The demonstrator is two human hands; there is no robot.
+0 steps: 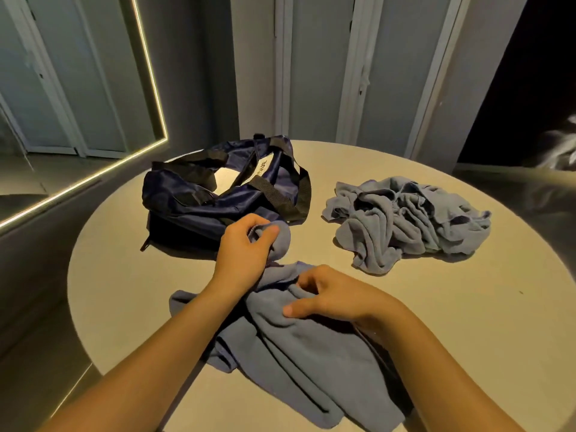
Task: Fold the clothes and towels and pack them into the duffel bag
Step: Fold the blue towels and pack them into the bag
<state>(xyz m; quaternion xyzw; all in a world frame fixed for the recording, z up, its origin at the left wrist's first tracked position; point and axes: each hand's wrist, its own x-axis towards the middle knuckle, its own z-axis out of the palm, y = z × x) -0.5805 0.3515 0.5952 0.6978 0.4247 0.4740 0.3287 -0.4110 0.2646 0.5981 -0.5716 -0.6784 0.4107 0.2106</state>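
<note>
**Q:** What lies nearest the viewer?
**A:** A blue-grey cloth (299,363), towel or garment undetermined. It is spread in loose ridges over the near edge of the round table (467,322). The surface is matt and napped, like fleece or terry.

**Q:** The hands?
**A:** Both grip it. The left hand (246,249) curls round a bunched far end, just beside the duffel bag (187,198). The right hand (330,299) has its fingers curled into a ridge near the middle, with the thumb lying along the fabric.

**Q:** How should it handle?
**A:** Judged light, limp and non-slip. It will sag wherever unsupported, so take hold at corners or along a hem and pull the panel flat before folding. It is not fragile.

**Q:** The remaining items?
**A:** A crumpled heap (405,222) of similar, paler cloth lies well apart to the right, unfolded. The bag is navy with a smooth sheen and black webbing straps (274,194). It sits slumped with its mouth apparently open; the contents cannot be made out. The thin shell will probably collapse on loading.
</note>
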